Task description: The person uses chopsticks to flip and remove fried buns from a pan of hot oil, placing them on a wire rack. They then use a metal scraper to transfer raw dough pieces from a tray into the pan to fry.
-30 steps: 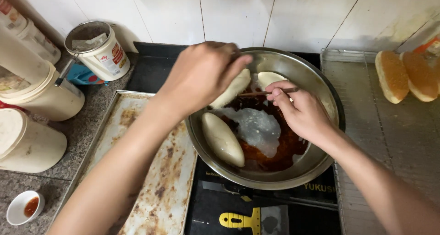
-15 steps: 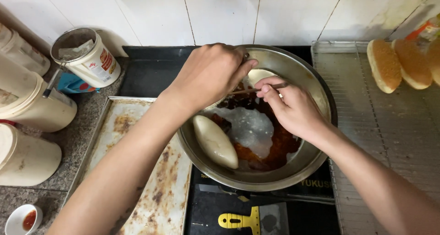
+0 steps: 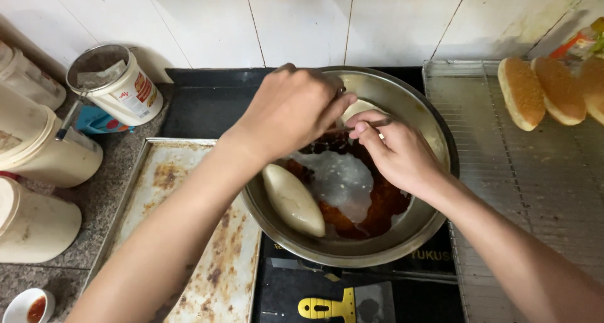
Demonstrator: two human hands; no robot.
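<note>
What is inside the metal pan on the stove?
The metal pan holds dark reddish-brown sauce with a pale glossy patch, plus a pale bun at its left. A second bun is mostly covered by the left hand and right hand.

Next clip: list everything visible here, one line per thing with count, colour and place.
metal bowl: one, silver, on the black stove, centre
dark sauce: reddish brown with a pale patch, in the bowl
pale dough pieces: two visible, cream, one at the bowl's near left wall, one mostly hidden under the hands
baking tray: one, rusty metal, left of the bowl
wire rack: one, grey, right
fried buns: three, golden brown, far end of the rack
tubs: several, cream, far left
small dish: one, white, with red sauce, bottom left
scraper: one, yellow handle, near the bottom edge
left hand: over the bowl's far side
right hand: over the bowl, fingers pinching a thin stick
</note>
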